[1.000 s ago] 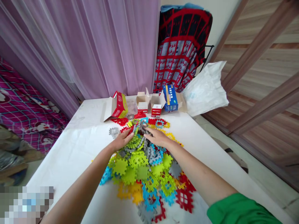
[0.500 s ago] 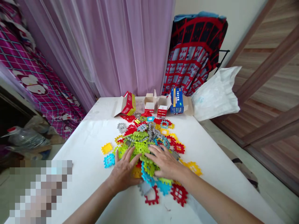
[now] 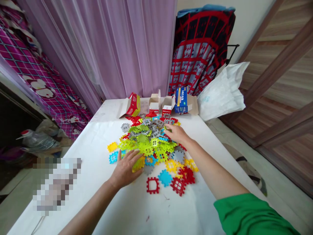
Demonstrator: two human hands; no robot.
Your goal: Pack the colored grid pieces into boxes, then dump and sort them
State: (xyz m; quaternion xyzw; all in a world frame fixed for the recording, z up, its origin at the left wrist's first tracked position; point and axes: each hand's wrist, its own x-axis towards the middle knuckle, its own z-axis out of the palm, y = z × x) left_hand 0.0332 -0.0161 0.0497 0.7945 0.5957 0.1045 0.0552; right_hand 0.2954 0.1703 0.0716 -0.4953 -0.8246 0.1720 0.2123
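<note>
A heap of flat plastic interlocking tiles (image 3: 151, 143) in green, yellow, red, blue and grey lies spread on a white table (image 3: 97, 137). My left hand (image 3: 126, 168) rests flat on the near left edge of the heap, fingers spread over green and yellow tiles. My right hand (image 3: 176, 133) reaches to the far right side of the heap, fingers extended onto the tiles. A red open-frame tile (image 3: 153, 185) and a blue tile (image 3: 165, 178) lie loose at the near edge.
Small open cardboard boxes, red (image 3: 132, 105), white-and-red (image 3: 161, 106) and blue (image 3: 181, 99), stand along the table's far edge. A white plastic bag (image 3: 221, 93) hangs off the far right corner. Purple curtains (image 3: 117, 49) and a red patterned cloth (image 3: 200, 52) are behind.
Both hands were together on the near part of the heap; now the right hand has moved to the far right side and the left stays at the near left. The tiles are spread wider.
</note>
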